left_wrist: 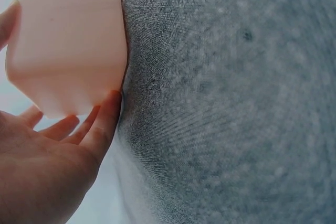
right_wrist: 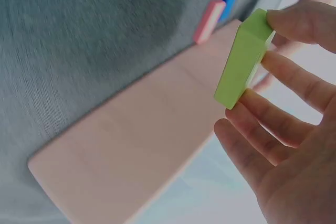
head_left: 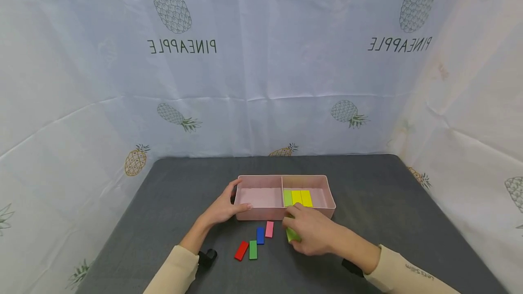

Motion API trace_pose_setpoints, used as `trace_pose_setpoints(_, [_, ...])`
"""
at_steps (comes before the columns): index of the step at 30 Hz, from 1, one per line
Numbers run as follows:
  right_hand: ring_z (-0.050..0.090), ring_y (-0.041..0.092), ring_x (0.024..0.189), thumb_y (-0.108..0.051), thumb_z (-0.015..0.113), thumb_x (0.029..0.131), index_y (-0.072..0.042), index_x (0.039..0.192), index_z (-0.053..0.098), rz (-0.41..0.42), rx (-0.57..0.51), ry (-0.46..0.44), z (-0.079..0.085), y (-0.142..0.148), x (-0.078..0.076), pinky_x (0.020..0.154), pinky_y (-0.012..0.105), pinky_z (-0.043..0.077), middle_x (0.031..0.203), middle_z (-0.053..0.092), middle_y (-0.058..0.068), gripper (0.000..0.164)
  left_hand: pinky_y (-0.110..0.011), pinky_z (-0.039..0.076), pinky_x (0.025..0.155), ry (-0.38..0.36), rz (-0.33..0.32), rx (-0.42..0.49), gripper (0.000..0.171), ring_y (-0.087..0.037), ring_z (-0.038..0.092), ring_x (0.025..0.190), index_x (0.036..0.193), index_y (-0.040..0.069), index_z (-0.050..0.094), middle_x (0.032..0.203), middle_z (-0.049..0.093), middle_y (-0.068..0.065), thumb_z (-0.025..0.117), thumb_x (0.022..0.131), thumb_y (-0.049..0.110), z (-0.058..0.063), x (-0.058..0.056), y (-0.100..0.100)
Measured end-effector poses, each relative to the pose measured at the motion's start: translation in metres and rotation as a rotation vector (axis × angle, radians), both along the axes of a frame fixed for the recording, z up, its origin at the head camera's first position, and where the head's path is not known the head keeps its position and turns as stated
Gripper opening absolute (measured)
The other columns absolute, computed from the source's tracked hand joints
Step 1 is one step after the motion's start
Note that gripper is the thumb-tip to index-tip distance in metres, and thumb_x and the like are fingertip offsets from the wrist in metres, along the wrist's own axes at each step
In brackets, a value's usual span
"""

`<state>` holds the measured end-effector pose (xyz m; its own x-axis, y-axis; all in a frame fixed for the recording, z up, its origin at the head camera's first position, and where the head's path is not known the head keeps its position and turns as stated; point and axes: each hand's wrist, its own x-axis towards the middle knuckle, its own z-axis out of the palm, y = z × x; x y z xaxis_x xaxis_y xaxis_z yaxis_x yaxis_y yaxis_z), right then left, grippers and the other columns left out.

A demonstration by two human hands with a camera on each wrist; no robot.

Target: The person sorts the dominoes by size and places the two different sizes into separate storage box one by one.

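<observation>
Light green block (right_wrist: pixel 239 66), one: held in the right hand (head_left: pixel 314 230), in front of the near wall of the pink box, its grip pinching the piece between thumb and fingertips. Pink box (head_left: pixel 261 214), one: set on the counter (head_left: pixel 367 230), split by a divider (head_left: pixel 282 194) into two compartments. Left hand (head_left: pixel 222 207): its grip clasped the box at the left end, thumb at the near rim, fingers round the end wall. In the right compartment: a second light green block (head_left: pixel 288 198) beside the divider, then two yellow blocks (head_left: pixel 301 198), side by side. Loose on the counter before the box: pink block (head_left: pixel 269 229), nearest it; blue block (head_left: pixel 260 235); green block (head_left: pixel 253 250); red block (head_left: pixel 241 251), leftmost, lying aslant. Sleeves (head_left: pixel 173 271): cream, the right one lettered. Behind: white cloth (head_left: pixel 265 76), printed with pineapples and reversed lettering.
</observation>
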<state>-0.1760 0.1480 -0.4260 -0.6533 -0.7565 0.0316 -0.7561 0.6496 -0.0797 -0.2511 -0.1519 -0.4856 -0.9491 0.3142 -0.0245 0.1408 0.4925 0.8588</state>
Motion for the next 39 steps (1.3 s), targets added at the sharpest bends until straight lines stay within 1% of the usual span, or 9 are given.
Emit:
trace_pose_setpoints(6, [0.053, 0.019, 0.103, -0.028, 0.081, 0.082, -0.017, 0.108, 0.068, -0.001, -0.042, 0.049, 0.016, 0.007, -0.003, 0.088, 0.034, 0.053, 0.117, 0.059, 0.001, 0.032, -0.068, 0.035, 0.107, -0.002, 0.011, -0.008, 0.094, -0.047, 0.033, 0.144, 0.161, 0.015, 0.023, 0.164, 0.024, -0.017, 0.078, 0.087, 0.037, -0.001, -0.001, 0.0])
trace_pose_setpoints(12, [0.053, 0.02, 0.105, -0.025, 0.081, 0.082, -0.019, 0.107, 0.07, -0.01, -0.067, 0.087, 0.033, 0.014, -0.013, 0.083, 0.039, 0.053, 0.116, 0.059, 0.002, 0.028, -0.068, 0.035, 0.108, -0.006, 0.012, -0.006, 0.094, -0.047, 0.033, 0.144, 0.161, 0.015, 0.023, 0.164, 0.024, -0.017, 0.078, 0.087, 0.037, 0.0, -0.001, 0.001])
trace_pose_setpoints(15, [0.052, 0.021, 0.107, -0.022, 0.081, 0.082, -0.017, 0.108, 0.07, -0.022, -0.088, 0.075, 0.04, 0.018, -0.018, 0.082, 0.039, 0.054, 0.116, 0.058, 0.002, 0.029, -0.068, 0.035, 0.108, -0.006, 0.011, 0.0, 0.094, -0.047, 0.033, 0.144, 0.161, 0.015, 0.024, 0.164, 0.024, -0.016, 0.078, 0.087, 0.037, 0.001, -0.001, 0.001])
trace_pose_setpoints(18, [0.052, 0.023, 0.112, -0.021, 0.082, 0.082, -0.017, 0.107, 0.069, -0.029, -0.113, 0.052, 0.044, 0.021, -0.023, 0.086, 0.04, 0.055, 0.117, 0.057, 0.002, 0.029, -0.067, 0.036, 0.107, -0.007, 0.004, 0.013, 0.094, -0.046, 0.033, 0.144, 0.161, 0.015, 0.023, 0.164, 0.024, -0.016, 0.078, 0.087, 0.036, 0.002, 0.0, 0.0])
trace_pose_setpoints(20, [0.052, 0.023, 0.113, -0.019, 0.081, 0.082, -0.016, 0.106, 0.069, -0.028, -0.126, 0.036, 0.046, 0.024, -0.026, 0.086, 0.039, 0.055, 0.117, 0.057, 0.002, 0.027, -0.067, 0.036, 0.107, -0.008, -0.004, 0.022, 0.095, -0.047, 0.034, 0.143, 0.161, 0.014, 0.023, 0.164, 0.024, -0.017, 0.078, 0.087, 0.036, 0.002, 0.001, 0.0])
trace_pose_setpoints(24, [0.051, 0.023, 0.11, -0.018, 0.08, 0.083, -0.015, 0.107, 0.07, -0.042, -0.13, 0.023, 0.047, 0.029, -0.034, 0.081, 0.039, 0.055, 0.117, 0.057, 0.003, 0.026, -0.067, 0.036, 0.107, -0.01, -0.008, 0.019, 0.095, -0.047, 0.034, 0.143, 0.161, 0.015, 0.022, 0.164, 0.023, -0.017, 0.078, 0.087, 0.036, 0.003, 0.001, -0.002])
trace_pose_setpoints(28, [0.05, 0.024, 0.109, -0.016, 0.078, 0.083, -0.016, 0.107, 0.069, -0.077, -0.125, 0.004, 0.047, 0.033, -0.044, 0.076, 0.038, 0.054, 0.12, 0.057, 0.005, 0.025, -0.067, 0.036, 0.107, -0.004, 0.005, 0.023, 0.094, -0.047, 0.034, 0.143, 0.161, 0.015, 0.023, 0.164, 0.023, -0.017, 0.078, 0.087, 0.034, 0.002, 0.003, -0.002])
trace_pose_setpoints(33, [0.049, 0.027, 0.111, -0.012, 0.077, 0.083, -0.017, 0.105, 0.068, -0.123, -0.128, -0.047, 0.046, 0.042, -0.055, 0.072, 0.037, 0.053, 0.123, 0.056, 0.007, 0.024, -0.066, 0.037, 0.107, -0.001, -0.006, 0.032, 0.093, -0.047, 0.035, 0.142, 0.161, 0.014, 0.022, 0.164, 0.023, -0.019, 0.077, 0.088, 0.032, 0.002, 0.003, -0.001])
trace_pose_setpoints(39, [0.048, 0.029, 0.111, -0.013, 0.076, 0.085, -0.013, 0.108, 0.069, -0.152, -0.12, -0.091, 0.04, 0.051, -0.068, 0.074, 0.039, 0.052, 0.125, 0.056, 0.008, 0.025, -0.066, 0.037, 0.107, -0.004, -0.001, 0.022, 0.094, -0.047, 0.035, 0.143, 0.161, 0.014, 0.023, 0.163, 0.024, -0.019, 0.079, 0.088, 0.034, 0.002, 0.002, 0.0])
